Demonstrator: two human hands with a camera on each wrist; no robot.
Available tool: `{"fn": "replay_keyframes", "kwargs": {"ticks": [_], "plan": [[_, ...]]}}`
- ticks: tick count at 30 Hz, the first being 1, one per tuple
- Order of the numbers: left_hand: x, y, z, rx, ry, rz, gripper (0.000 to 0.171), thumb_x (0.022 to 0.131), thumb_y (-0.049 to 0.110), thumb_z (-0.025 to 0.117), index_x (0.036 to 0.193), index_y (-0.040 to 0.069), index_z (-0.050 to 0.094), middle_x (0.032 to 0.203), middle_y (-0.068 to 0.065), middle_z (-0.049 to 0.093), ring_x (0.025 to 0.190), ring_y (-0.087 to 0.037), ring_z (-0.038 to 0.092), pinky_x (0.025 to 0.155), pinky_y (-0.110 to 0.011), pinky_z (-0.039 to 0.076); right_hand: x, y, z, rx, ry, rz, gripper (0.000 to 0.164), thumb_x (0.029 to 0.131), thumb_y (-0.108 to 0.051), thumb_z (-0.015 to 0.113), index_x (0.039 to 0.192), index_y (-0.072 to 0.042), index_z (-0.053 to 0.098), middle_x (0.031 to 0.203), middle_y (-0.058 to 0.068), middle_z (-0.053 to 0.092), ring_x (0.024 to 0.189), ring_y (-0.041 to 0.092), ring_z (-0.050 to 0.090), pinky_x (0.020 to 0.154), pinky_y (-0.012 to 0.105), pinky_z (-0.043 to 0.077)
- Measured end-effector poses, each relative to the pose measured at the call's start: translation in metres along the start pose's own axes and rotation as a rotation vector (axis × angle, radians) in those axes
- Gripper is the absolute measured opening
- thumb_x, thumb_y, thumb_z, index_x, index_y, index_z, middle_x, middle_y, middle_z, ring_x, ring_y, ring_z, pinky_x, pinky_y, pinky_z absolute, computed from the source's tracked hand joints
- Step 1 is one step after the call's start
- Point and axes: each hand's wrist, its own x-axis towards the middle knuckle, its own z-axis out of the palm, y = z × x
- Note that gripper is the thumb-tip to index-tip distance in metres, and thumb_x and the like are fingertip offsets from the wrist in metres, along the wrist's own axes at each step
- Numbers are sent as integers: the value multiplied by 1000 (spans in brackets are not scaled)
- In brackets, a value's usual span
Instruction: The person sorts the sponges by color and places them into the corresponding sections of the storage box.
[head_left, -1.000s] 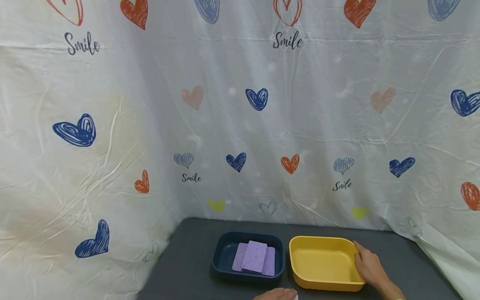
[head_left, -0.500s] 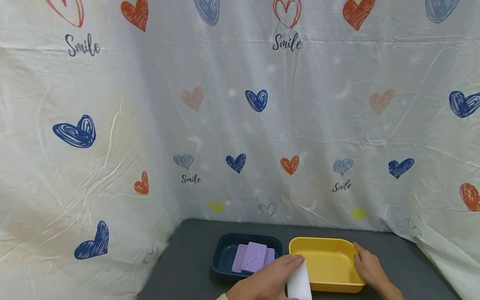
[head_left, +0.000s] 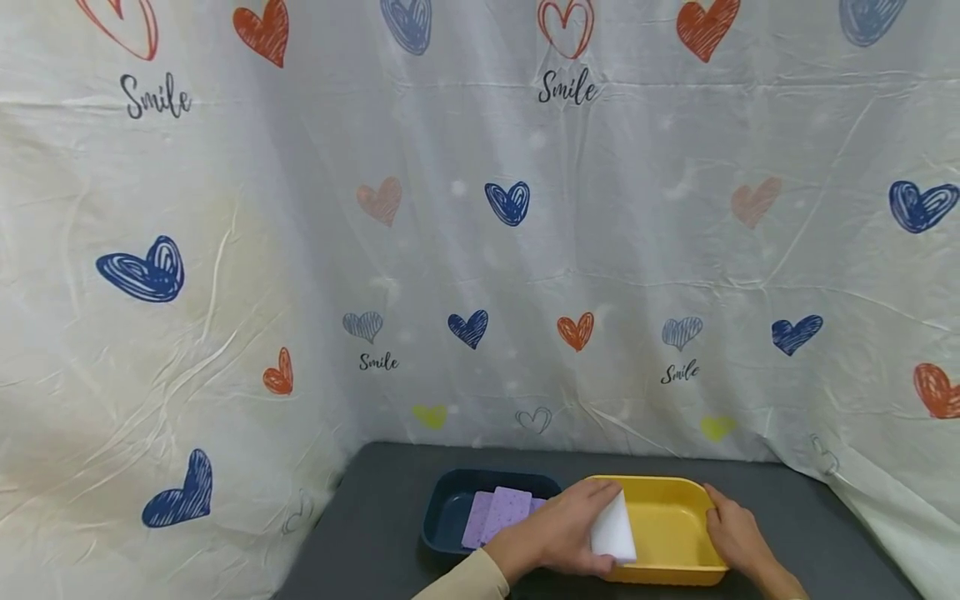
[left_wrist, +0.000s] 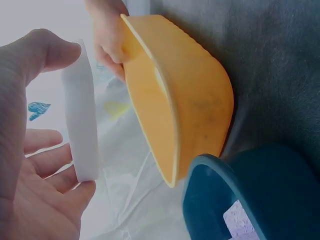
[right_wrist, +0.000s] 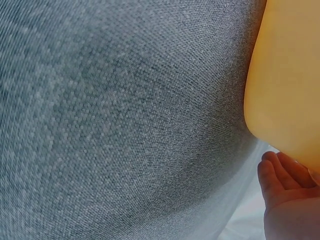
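you've brought the white block (head_left: 613, 531) up to the yellow tray (head_left: 671, 533)
left hand (head_left: 558, 529) pinches it, unreleased; right hand (head_left: 738, 533) grips the tray

Moved forward with the left hand (head_left: 558, 532), from the bottom edge of the head view one second ago up to the left part of the yellow tray (head_left: 671, 525), overlapping it. Brought along the white block (head_left: 613, 533), at first visible only as a small pale bit, now seen with its broad face. Shows more of the beige sleeve (head_left: 468, 579) than half a second ago. Hides now the near right part of the blue tray (head_left: 450, 504) and some of the purple sponges (head_left: 506, 510), uncovered at first.
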Motion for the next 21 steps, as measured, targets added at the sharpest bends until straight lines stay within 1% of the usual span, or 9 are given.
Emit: {"fn": "replay_keyframes", "kwargs": {"ticks": [4,8,9,12,14,17,21], "plan": [[11,-3,4,-1,-21,-29,92,94,54,78,168,15,42,171,3,47,152,-12,48,126,-30,43,0,0,0,0,15,-3,54,105,-4,40,154,20,45,147,43,57,123,46,70,98,62,59],[20,-6,10,-19,-40,-65,92,93,54,79,169,17,42,171,4,47,152,-12,48,126,-32,43,1,0,1,2,24,-3,54,105,-3,40,153,20,46,146,43,58,117,41,72,95,60,60],[22,-8,12,-21,-42,-68,92,93,54,80,168,16,42,171,4,47,152,-13,48,126,-32,44,1,1,1,4,25,-3,54,104,-3,40,153,20,46,146,43,58,114,38,72,93,59,60],[27,-12,17,-16,-47,-67,91,93,52,80,168,15,43,171,3,48,152,-13,49,126,-32,43,1,1,1,3,22,-2,54,104,-3,40,153,20,45,145,43,59,111,36,72,92,58,60],[30,-15,22,-10,-48,-60,91,94,51,81,167,13,44,171,2,48,153,-14,48,127,-31,42,1,2,1,-1,23,-6,54,104,-3,40,153,20,46,145,43,59,111,37,73,93,59,60],[34,-18,29,1,-49,-51,90,94,48,82,166,10,45,170,-1,49,154,-16,48,128,-30,40,1,2,1,-4,24,-10,54,104,-3,41,153,20,46,145,43,59,117,41,72,95,61,59],[41,-20,35,1,-67,-66,90,93,46,83,166,9,45,169,-1,49,153,-15,48,128,-29,40,1,2,1,-2,26,-10,54,105,-4,41,153,20,46,146,42,59,118,41,72,96,61,59]]}}
